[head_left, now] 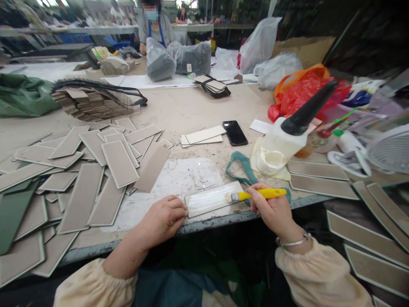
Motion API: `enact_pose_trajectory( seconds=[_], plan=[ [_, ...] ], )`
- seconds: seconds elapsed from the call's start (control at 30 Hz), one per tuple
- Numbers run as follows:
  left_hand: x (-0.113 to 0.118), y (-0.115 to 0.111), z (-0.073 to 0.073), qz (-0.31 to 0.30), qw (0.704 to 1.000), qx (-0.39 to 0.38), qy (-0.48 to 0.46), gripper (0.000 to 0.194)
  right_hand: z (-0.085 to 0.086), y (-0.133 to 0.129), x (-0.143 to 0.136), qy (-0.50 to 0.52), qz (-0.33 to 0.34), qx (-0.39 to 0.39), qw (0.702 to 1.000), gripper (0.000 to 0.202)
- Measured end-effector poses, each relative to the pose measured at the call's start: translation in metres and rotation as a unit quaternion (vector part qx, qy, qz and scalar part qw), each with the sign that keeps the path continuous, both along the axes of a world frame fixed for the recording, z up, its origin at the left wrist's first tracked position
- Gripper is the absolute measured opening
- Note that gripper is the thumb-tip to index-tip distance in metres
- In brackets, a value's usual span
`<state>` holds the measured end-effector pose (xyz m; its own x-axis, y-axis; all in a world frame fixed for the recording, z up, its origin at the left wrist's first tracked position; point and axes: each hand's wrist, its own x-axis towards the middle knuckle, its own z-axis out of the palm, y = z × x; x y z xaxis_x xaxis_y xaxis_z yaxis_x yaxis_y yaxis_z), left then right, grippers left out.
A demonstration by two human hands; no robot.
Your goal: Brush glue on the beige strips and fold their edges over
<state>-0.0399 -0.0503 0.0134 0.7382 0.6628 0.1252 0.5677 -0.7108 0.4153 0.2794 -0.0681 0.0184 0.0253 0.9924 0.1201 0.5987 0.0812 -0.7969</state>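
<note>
A flat pale panel (207, 204) lies at the table's front edge, with wet white streaks across its face. My left hand (168, 215) has its fingers bent together at the panel's left end; whether they pinch it is unclear. My right hand (273, 211) grips a yellow-handled brush (263, 193), its bristles touching the panel near its right end. Behind that hand stands a white plastic jug (277, 147) with a black handle, its cut opening smeared with cream-coloured matter. A teal strip (241, 164) curls beside the jug.
Loose panels (119, 164) are heaped at left, near a strapped bundle (92, 102). A black phone (235, 132) lies mid-table. More panels (367, 236) rest at lower right, below a red bag (306, 91). Across the table is a masked person (156, 30).
</note>
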Motion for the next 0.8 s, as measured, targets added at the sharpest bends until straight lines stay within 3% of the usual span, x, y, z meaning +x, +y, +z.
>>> enact_pose_trajectory(
  seconds=[0.3,0.53,0.63,0.73,0.8],
  plan=[
    [0.0,0.002,-0.001,-0.003,1.0,0.0,-0.003,0.025,0.006,0.003,0.021,-0.06,-0.036,0.048,0.996,0.026],
    [-0.001,0.0,-0.001,-0.005,1.0,0.005,0.003,0.025,-0.002,0.0,0.017,0.118,-0.132,0.084,0.981,0.024],
    [0.0,0.001,0.0,-0.004,1.0,0.006,0.003,0.024,-0.001,0.001,0.014,0.12,-0.094,0.054,0.987,0.026],
    [0.001,0.001,0.002,0.0,1.0,0.006,0.011,0.023,0.003,0.003,0.014,0.031,-0.033,0.027,0.999,0.026],
    [0.002,0.0,0.005,0.0,1.0,0.004,0.018,0.022,0.006,0.002,0.016,-0.013,-0.029,0.04,0.999,0.026]
  ],
)
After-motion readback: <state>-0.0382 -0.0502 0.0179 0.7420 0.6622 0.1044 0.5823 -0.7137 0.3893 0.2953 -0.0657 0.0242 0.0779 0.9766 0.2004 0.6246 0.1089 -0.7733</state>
